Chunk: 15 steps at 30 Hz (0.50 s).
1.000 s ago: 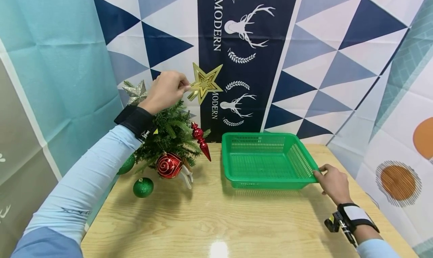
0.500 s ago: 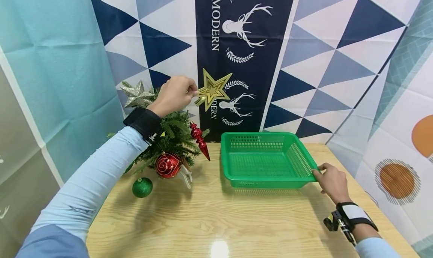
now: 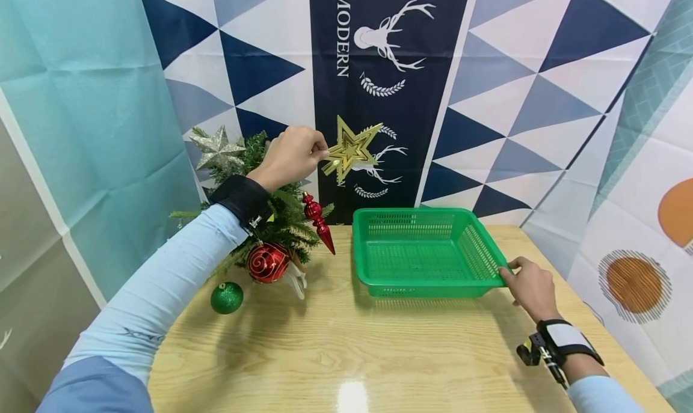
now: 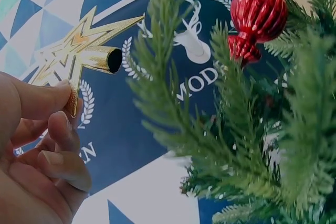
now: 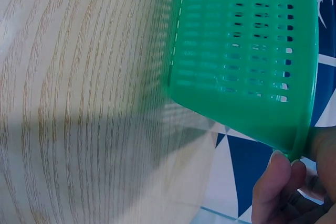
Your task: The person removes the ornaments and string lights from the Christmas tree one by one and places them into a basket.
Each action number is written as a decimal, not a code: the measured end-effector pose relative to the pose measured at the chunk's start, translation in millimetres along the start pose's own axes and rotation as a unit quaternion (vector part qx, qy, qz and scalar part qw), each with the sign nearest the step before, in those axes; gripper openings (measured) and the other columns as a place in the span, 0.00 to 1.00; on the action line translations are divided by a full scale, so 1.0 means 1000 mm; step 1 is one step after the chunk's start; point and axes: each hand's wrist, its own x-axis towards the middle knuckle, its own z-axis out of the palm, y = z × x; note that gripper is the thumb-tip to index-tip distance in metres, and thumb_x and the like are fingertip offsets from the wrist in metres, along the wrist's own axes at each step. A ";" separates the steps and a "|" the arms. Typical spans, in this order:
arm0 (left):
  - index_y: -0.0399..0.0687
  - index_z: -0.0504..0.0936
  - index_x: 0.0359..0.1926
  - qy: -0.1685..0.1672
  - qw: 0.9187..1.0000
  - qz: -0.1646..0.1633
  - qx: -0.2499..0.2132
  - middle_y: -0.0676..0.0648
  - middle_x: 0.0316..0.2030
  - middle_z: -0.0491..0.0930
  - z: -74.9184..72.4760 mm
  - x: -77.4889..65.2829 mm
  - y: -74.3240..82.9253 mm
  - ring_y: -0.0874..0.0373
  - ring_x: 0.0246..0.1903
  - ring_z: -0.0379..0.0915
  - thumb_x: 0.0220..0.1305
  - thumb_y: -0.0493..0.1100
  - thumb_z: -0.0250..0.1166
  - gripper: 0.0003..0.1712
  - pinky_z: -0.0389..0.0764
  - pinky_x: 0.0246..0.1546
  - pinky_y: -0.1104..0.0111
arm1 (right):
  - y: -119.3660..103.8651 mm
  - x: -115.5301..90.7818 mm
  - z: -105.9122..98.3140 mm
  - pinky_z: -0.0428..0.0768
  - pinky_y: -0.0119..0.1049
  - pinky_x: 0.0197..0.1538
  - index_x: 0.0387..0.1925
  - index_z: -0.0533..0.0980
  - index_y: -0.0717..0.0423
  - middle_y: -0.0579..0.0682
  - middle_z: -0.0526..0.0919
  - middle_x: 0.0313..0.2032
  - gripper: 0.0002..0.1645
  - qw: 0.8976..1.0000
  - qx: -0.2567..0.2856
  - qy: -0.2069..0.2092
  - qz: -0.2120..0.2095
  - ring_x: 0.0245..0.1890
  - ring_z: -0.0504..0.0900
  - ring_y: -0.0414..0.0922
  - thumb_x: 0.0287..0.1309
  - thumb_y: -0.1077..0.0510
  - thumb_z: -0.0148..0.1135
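Note:
My left hand [image 3: 295, 153] pinches one point of a gold star tree topper [image 3: 351, 149] between thumb and fingers, in the air right of the small Christmas tree [image 3: 292, 211]. In the left wrist view the star's hollow tube [image 4: 102, 59] faces the tree's branches. My right hand [image 3: 532, 288] grips the near right corner of a green plastic basket [image 3: 428, 293], whose inside shows no items. In the right wrist view the thumb and fingers meet at the basket's rim [image 5: 296, 148].
A silver glitter star [image 3: 218, 151] sits at the tree's top. A red finial ornament [image 3: 318, 219], a red swirl ball [image 3: 267, 263] and a green glitter ball [image 3: 227, 297] hang from it. All stand on a wooden table [image 3: 303, 365] before a patterned cloth [image 3: 368, 82].
My left hand has moved right and slightly down with the gold star, away from the silver star and toward the basket. My right hand keeps its grip on the basket corner.

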 end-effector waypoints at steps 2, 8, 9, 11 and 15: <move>0.43 0.89 0.45 -0.002 1.000 0.001 0.000 0.44 0.42 0.84 0.003 0.001 0.001 0.51 0.38 0.80 0.75 0.41 0.63 0.09 0.80 0.38 0.60 | 0.000 0.000 0.000 0.76 0.42 0.16 0.49 0.74 0.82 0.62 0.82 0.20 0.25 1.000 0.001 0.001 0.002 0.07 0.77 0.44 0.70 0.58 0.61; 0.43 0.89 0.45 -0.007 1.000 -0.001 -0.003 0.45 0.41 0.85 0.011 0.001 0.004 0.52 0.34 0.79 0.75 0.41 0.63 0.09 0.78 0.33 0.62 | -0.001 -0.002 0.000 0.76 0.41 0.16 0.49 0.74 0.82 0.61 0.82 0.19 0.24 1.000 0.007 0.001 0.003 0.07 0.77 0.43 0.70 0.58 0.61; 0.43 0.89 0.45 -0.009 1.000 0.001 -0.003 0.45 0.40 0.85 0.012 0.001 0.005 0.52 0.33 0.79 0.75 0.41 0.63 0.09 0.77 0.33 0.62 | -0.001 -0.002 0.000 0.76 0.41 0.16 0.49 0.74 0.82 0.61 0.82 0.19 0.24 1.000 0.008 0.002 0.003 0.07 0.77 0.44 0.70 0.58 0.61; 0.43 0.89 0.44 -0.013 1.000 0.006 -0.004 0.45 0.40 0.85 0.014 0.001 0.008 0.52 0.32 0.78 0.75 0.41 0.63 0.09 0.75 0.32 0.63 | -0.001 -0.003 0.000 0.76 0.41 0.16 0.49 0.74 0.82 0.61 0.82 0.20 0.24 1.000 0.010 0.005 0.003 0.07 0.77 0.43 0.70 0.58 0.61; 0.43 0.89 0.44 -0.018 1.000 0.015 0.000 0.44 0.40 0.86 0.016 0.003 0.012 0.52 0.34 0.79 0.75 0.40 0.63 0.09 0.77 0.33 0.62 | -0.002 -0.003 -0.001 0.76 0.41 0.16 0.49 0.74 0.82 0.61 0.82 0.20 0.24 1.000 0.012 0.008 0.003 0.07 0.77 0.43 0.70 0.58 0.61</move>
